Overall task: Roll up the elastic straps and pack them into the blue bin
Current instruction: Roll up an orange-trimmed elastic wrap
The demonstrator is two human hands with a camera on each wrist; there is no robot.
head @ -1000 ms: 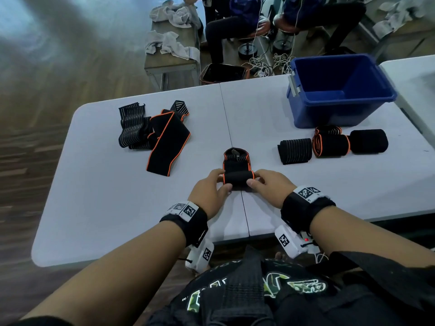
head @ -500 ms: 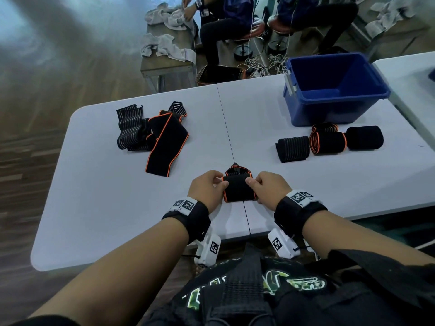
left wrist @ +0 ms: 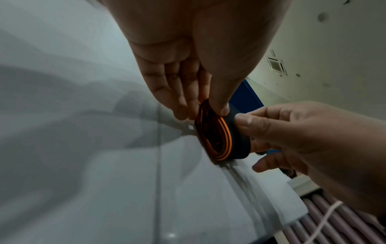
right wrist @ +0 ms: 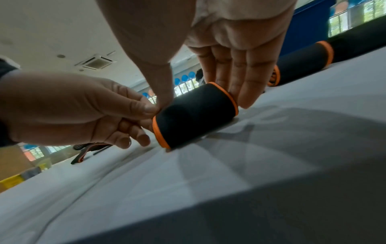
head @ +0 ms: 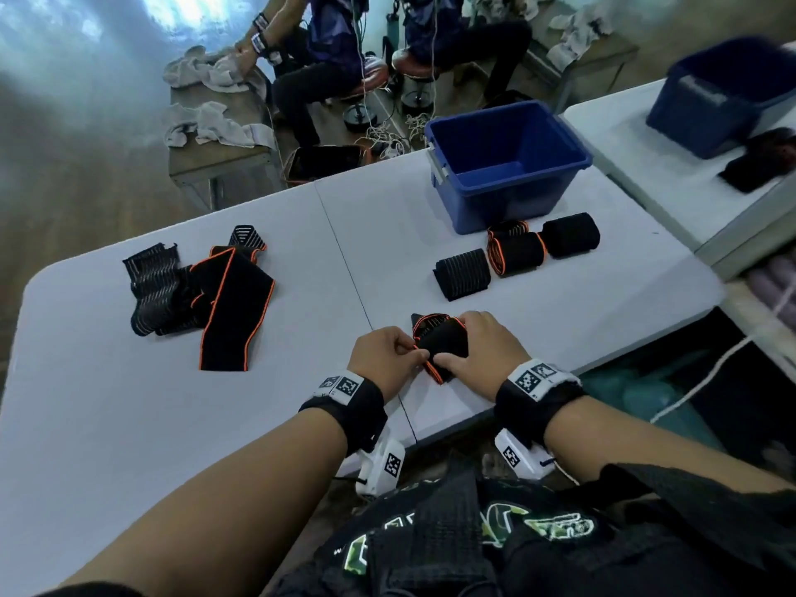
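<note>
A black elastic strap with orange edging (head: 443, 340) is wound into a tight roll near the white table's (head: 107, 424) front edge, lying slantwise. My left hand (head: 387, 359) pinches its left end (left wrist: 215, 132) between thumb and fingers. My right hand (head: 482, 351) grips it with the thumb on the near side and the fingers over the far end (right wrist: 196, 115). The blue bin (head: 508, 204) stands open at the back right. Three rolled straps lie in front of it: striped (head: 463, 273), orange-edged (head: 517, 254) and plain black (head: 570, 234). Unrolled straps (head: 232, 303) lie heaped at the left.
A second table at the right carries another blue bin (head: 723, 101) and a dark bundle (head: 762, 161). Beyond the far edge stand a bench with grey towels (head: 215, 127) and seated people (head: 327, 66). A white cord (head: 710, 372) hangs past the table's right corner.
The strap's loose tail has been wound in, so only a short tip shows. The roll has shifted right and turned slantwise between both hands. The head view has swung left.
</note>
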